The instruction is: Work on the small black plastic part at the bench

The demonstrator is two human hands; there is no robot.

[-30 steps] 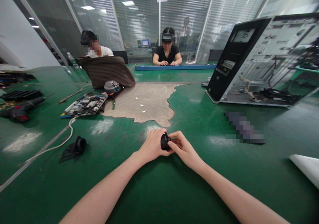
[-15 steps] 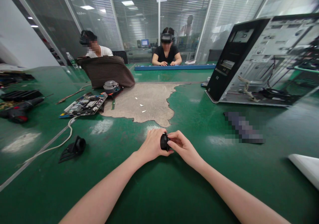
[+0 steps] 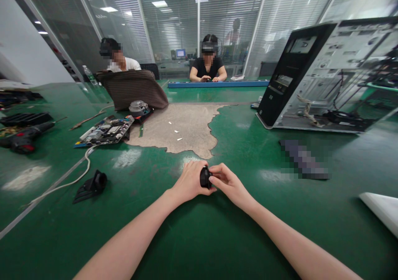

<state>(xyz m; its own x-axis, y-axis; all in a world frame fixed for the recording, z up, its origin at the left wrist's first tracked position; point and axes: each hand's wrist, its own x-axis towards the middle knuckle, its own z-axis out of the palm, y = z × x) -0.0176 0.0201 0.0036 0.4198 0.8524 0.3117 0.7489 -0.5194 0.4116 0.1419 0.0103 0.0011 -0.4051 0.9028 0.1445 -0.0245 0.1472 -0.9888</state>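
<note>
A small black round part is held upright on edge between my two hands, low over the green table. My left hand wraps round it from the left, thumb below and fingers above. From the right, my right hand pinches at its right side with thumb and fingertips; what the fingertips grip there is too small to tell apart from the black part. Farther left on the table lies a black plastic piece with a round collar.
A circuit board, a white cable and a power drill lie at left. An open computer case stands at right, with a blurred dark object before it. Two people sit across the table.
My hands and the black part look the same. Across the table, the hand of the person in black has lifted slightly.
</note>
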